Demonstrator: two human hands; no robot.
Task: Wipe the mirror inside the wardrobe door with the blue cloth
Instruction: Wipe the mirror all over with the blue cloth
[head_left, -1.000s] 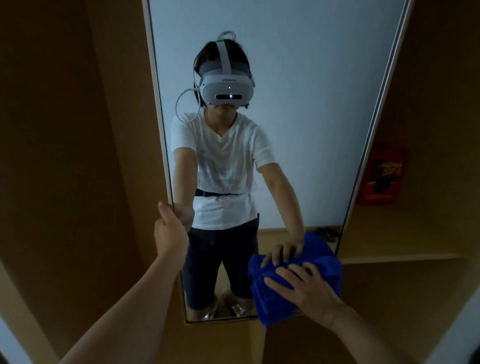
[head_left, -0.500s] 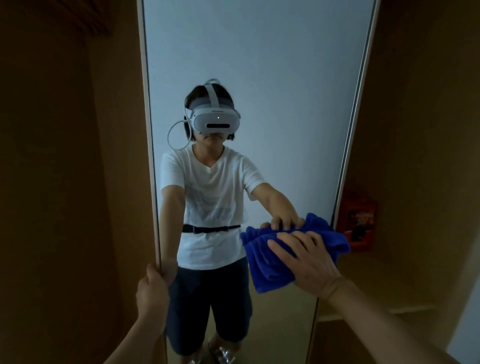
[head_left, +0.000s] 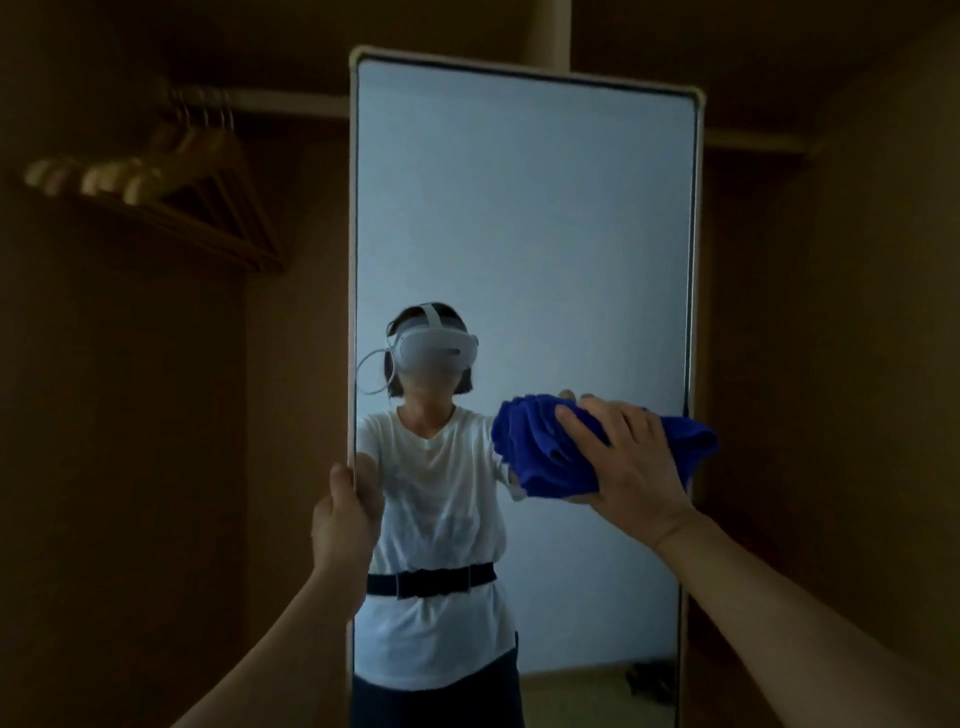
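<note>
One mirror (head_left: 524, 218). One cloth (head_left: 540, 452). Two hands: left (head_left: 340, 525), right (head_left: 631, 462). Hangers (head_left: 171, 176) on one rail (head_left: 280, 101): several, exact count unclear. One reflected person (head_left: 436, 467).

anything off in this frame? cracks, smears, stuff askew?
Nothing stands out. The mirror looks whole, with no visible cracks or smears, though the light is dim. The right hand presses the bunched cloth at its right side; the left hand grips its left edge. Hangers hang in a normal row.
</note>
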